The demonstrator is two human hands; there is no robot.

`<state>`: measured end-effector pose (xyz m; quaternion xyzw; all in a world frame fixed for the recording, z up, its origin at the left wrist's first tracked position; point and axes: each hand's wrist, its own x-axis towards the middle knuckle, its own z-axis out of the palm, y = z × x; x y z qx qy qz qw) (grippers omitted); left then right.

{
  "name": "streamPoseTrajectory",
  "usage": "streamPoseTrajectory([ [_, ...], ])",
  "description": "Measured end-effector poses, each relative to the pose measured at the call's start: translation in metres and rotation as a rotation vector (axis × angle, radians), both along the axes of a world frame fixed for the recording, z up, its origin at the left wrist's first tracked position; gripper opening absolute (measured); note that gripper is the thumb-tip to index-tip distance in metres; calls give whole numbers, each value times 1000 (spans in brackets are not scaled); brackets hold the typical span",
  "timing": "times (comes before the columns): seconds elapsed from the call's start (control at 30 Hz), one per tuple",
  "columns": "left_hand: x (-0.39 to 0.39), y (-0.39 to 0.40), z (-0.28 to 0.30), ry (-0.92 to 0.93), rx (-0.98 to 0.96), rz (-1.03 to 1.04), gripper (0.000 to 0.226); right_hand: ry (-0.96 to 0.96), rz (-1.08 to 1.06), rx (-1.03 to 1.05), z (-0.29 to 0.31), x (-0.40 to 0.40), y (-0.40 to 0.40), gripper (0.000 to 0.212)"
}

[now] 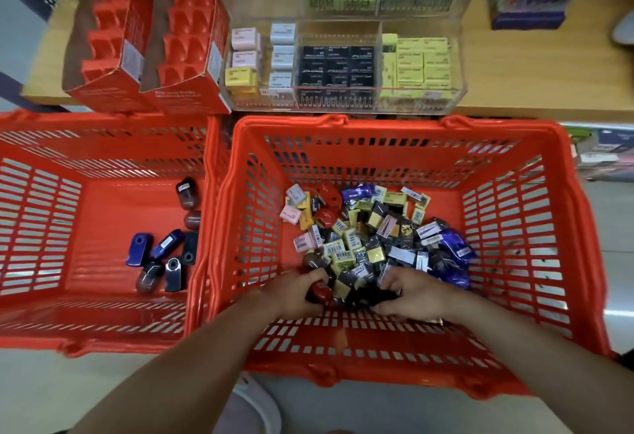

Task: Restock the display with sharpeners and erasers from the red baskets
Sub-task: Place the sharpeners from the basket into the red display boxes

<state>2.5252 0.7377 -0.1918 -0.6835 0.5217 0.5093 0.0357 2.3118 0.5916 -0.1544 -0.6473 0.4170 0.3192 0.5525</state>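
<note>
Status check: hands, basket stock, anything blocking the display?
Both hands in right basket, left hand gripping red sharpener. Right hand gathering erasers. Display unobstructed.

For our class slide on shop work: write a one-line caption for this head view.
Both hands, left hand and right hand, dig into mixed erasers and sharpeners in the right red basket.

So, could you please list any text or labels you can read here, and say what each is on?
None can be read for certain.
Red cartons: white print on the front, blurred.
Acrylic display: price tags, too small.
Erasers in the display: wrapper print blurred.
Pile in the right basket: barcode stickers, digits illegible.
Sharpeners in the left basket: stickers unreadable.
</note>
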Motion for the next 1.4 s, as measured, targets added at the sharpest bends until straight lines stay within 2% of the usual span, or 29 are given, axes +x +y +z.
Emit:
streamPoseTrajectory([
  [0.1, -1, -7, 4, 156, -11, 328, 42, -65, -510, 241, 6, -18, -11, 35],
  [0.17, -3, -10, 8, 231, 13, 469, 44, -94, -700, 388, 8, -20, -11, 36],
  [0.3, -6, -1, 6, 216, 144, 237, 26, -72, -832, 390, 0, -13, 2, 35],
  [0.47, -12, -5, 11, 318, 118, 231, 17, -56, -863, 398, -10, -7, 10, 33],
  [0.57, -18, -19, 19, 341, 233, 170, 16, -48, -823, 424, -12, -6, 10, 31],
  [0.7, -24, -31, 27, 350, 326, 170, 31, -51, -749, 406, -12, -9, 8, 39],
  [0.8, -27, -32, 33, 407, 354, 193, 28, -30, -679, 444, -10, -11, 7, 46],
  [0.87, -28, -32, 36, 425, 361, 144, 43, -20, -643, 449, -10, -9, 9, 45],
  [0.97, -33, -35, 39, 374, 351, 69, 55, -27, -682, 452, -13, -8, 11, 40],
  [1.1, -40, -40, 40, 349, 305, 66, 57, -21, -759, 456, -16, -9, 10, 52],
  [1.23, -43, -39, 36, 383, 239, 147, 43, -67, -911, 542, -11, -12, 4, 50],
  [1.3, -43, -39, 35, 405, 199, 234, 42, -129, -946, 598, -6, -13, -1, 42],
  [1.4, -42, -34, 33, 477, 203, 443, 39, -149, -967, 470, -4, -15, -9, 37],
])
